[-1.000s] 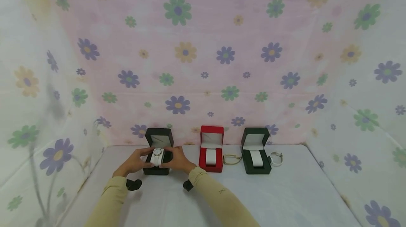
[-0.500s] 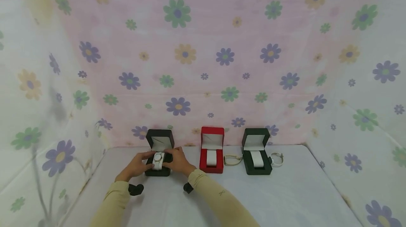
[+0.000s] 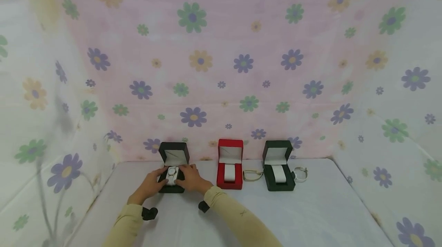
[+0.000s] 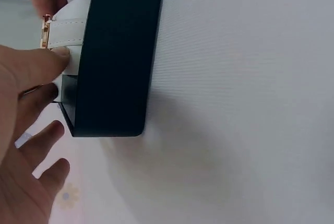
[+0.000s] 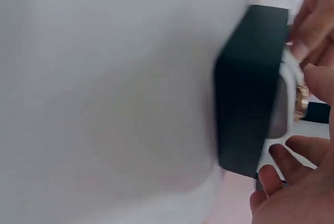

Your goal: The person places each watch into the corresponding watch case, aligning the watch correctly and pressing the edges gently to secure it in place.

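Observation:
At the left in the head view stands an open-lidded black watch box (image 3: 172, 189). A watch (image 3: 172, 175) with a white strap and round pale dial sits in its lower half, around a white cushion. My left hand (image 3: 151, 186) grips the watch and cushion from the left, thumb on the stitched strap (image 4: 68, 32) in the left wrist view. From the right, my right hand (image 3: 193, 180) pinches the other side, its thumb near the gold-coloured case edge (image 5: 301, 101) in the right wrist view. The remaining fingers of both hands are spread behind the watch. Hands partly hide the cushion.
To the right stand an open red box (image 3: 230, 183) and an open dark green box (image 3: 279, 185), each with a white cushion. A gold-toned watch (image 3: 252, 175) lies between them, and a white-banded watch (image 3: 301, 174) beside the green box. A flowered cloth (image 3: 221, 66) hangs behind.
Both hands have lowered slightly with the watch, which now sits a little deeper in the black box. The head view has shifted slightly. The other boxes and watches have stayed in place.

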Demonstrator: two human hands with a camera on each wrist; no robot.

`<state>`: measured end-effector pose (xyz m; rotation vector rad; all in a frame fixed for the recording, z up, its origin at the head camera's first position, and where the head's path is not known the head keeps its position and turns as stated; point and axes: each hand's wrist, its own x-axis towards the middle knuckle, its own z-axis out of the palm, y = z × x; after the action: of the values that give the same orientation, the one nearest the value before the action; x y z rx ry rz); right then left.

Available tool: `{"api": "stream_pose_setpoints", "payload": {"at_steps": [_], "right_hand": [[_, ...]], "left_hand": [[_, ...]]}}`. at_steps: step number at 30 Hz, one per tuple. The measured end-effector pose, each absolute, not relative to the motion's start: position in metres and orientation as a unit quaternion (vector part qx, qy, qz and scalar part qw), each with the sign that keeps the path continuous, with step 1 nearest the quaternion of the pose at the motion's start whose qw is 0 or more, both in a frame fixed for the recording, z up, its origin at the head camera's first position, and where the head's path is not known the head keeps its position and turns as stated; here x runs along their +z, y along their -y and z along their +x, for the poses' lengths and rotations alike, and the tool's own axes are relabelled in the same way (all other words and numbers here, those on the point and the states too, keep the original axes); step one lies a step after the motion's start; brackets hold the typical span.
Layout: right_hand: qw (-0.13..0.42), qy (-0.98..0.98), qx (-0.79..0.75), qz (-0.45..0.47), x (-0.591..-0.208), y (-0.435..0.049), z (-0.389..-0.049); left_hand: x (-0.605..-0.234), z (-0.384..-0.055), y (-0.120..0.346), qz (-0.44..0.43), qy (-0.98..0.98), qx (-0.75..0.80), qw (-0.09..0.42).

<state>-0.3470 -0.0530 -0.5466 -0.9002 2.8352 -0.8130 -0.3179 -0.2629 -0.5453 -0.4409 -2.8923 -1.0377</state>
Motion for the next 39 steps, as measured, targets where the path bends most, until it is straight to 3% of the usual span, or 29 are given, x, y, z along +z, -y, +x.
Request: {"api": "stream_pose_setpoints", "payload": {"at_steps": [4,9,15,19,24,30,39], "right_hand": [[0.029,-0.902,-0.323,-0.286,-0.535,0.047,-0.343],[-0.009,-0.875,-0.395,-0.281,-0.518,0.034,-0.344],[-0.066,-0.825,-0.507,-0.241,-0.501,0.023,-0.351],[-0.072,-0.821,-0.523,-0.216,-0.491,0.022,-0.359],[-0.061,-0.832,-0.506,-0.221,-0.481,0.028,-0.368],[-0.077,-0.84,-0.477,-0.246,-0.475,0.035,-0.378],[-0.049,-0.836,-0.494,-0.234,-0.477,0.043,-0.387]], "left_hand": [[-0.546,-0.313,0.264,-0.143,0.918,-0.357,0.093],[-0.537,-0.314,0.267,-0.136,0.888,-0.391,0.201],[-0.511,-0.325,0.264,-0.07,0.857,-0.437,0.265],[-0.489,-0.335,0.258,-0.055,0.843,-0.466,0.263],[-0.474,-0.346,0.25,-0.069,0.85,-0.472,0.222],[-0.468,-0.356,0.24,-0.078,0.861,-0.465,0.191],[-0.471,-0.363,0.241,-0.054,0.883,-0.436,0.163]]}}
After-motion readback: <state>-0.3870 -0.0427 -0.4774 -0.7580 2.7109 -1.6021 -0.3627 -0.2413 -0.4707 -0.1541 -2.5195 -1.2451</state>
